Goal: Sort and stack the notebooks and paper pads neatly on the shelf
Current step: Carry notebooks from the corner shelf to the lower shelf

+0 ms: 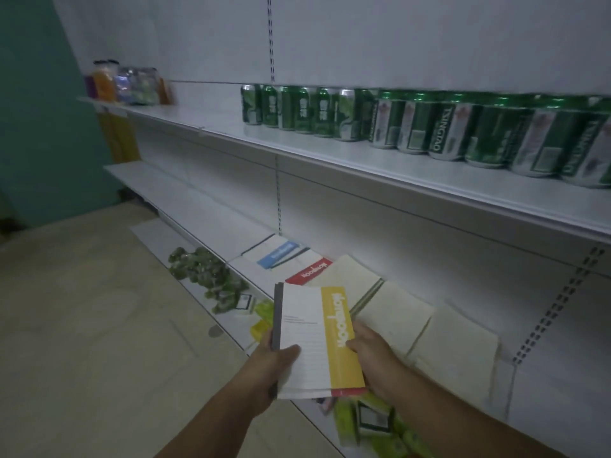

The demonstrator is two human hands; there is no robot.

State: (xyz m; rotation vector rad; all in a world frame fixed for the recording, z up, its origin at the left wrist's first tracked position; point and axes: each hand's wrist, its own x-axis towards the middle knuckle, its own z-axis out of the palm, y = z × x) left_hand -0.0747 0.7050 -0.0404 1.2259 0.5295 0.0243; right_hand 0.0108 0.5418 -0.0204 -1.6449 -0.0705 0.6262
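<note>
The held notebooks, a thin stack with a yellow-banded cover on top, are in the air just in front of the middle shelf, near its front edge and not yet resting on it. The left hand grips the stack's left edge, thumb pressed on the cover and fingers curled beneath. The right hand pinches the right edge at the yellow band, thumb on top. Likely hazard: the stack is held only at its edges, so a slack grip on either side could let the lower books slide out and drop. Setting it down askew could also push the pads already lying there out of line. On the middle shelf, a blue-banded notebook lies far left, a red-banded notebook lies beside it, and cream paper pads overlap unevenly to the right, just behind the hands. These pads occupy the nearest landing spot and obstruct a flat placement. Green packets and yellow-green packs lie below. The upper shelf, carrying green cans, overhangs and probably limits headroom.
</note>
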